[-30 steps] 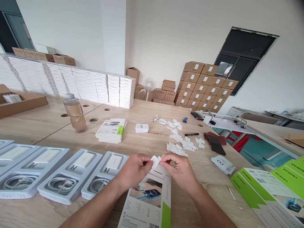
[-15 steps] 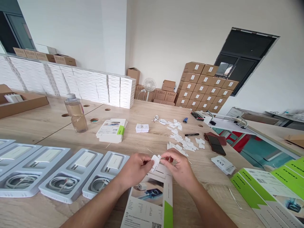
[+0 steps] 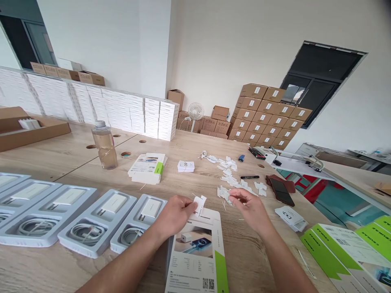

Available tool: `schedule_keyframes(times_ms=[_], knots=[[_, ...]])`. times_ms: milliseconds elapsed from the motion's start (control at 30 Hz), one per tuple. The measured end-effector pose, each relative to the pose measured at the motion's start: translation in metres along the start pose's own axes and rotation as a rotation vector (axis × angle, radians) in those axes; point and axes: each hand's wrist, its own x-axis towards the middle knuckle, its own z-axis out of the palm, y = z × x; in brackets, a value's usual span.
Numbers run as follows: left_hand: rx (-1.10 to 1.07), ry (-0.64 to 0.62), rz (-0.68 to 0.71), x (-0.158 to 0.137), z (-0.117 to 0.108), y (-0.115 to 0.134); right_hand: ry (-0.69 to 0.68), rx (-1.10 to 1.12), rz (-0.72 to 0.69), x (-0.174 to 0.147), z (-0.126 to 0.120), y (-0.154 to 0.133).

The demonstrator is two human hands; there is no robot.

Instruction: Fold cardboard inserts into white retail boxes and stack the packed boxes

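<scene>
My left hand [image 3: 179,213] is closed, with thumb and fingers pinching a small white card [image 3: 200,206] that has a notched top edge. Under that card lies a white and green printed box [image 3: 197,258], showing a picture of a charger and a phone. My right hand [image 3: 251,208] is off to the right, its fingers curled together beside the loose white paper pieces [image 3: 243,189]. Whatever its fingertips may hold is too small to make out. Left of my left hand, several pale blue trays [image 3: 126,202] hold white chargers [image 3: 152,207] and coiled cables [image 3: 88,233].
A bottle [image 3: 104,146], a stack of printed sleeves [image 3: 146,169] and a small card stack [image 3: 185,166] stand farther back. On the right are a phone [image 3: 281,191], white cards [image 3: 291,218] and green-white boxes [image 3: 332,248]. White boxes [image 3: 137,116] line the table's back.
My right hand has left the small white card and moved right, toward the loose paper pieces. My left hand keeps the card over the box. The whole view has shifted slightly.
</scene>
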Motion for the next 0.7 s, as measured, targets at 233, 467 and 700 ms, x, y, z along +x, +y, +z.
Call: schedule_keyframes(times_ms=[233,467,700], knots=[[0.016,-0.054,0.123,-0.006,0.008,0.005,-0.065,0.117,-0.242,-0.022,0.043,-0.044],[-0.045,0.02,-0.019,0.0,0.006,-0.001,-0.11,-0.005,-0.202,-0.014,0.027,-0.032],[-0.237,0.043,-0.122,0.009,-0.004,-0.009,-0.102,-0.549,0.154,0.002,-0.029,0.035]])
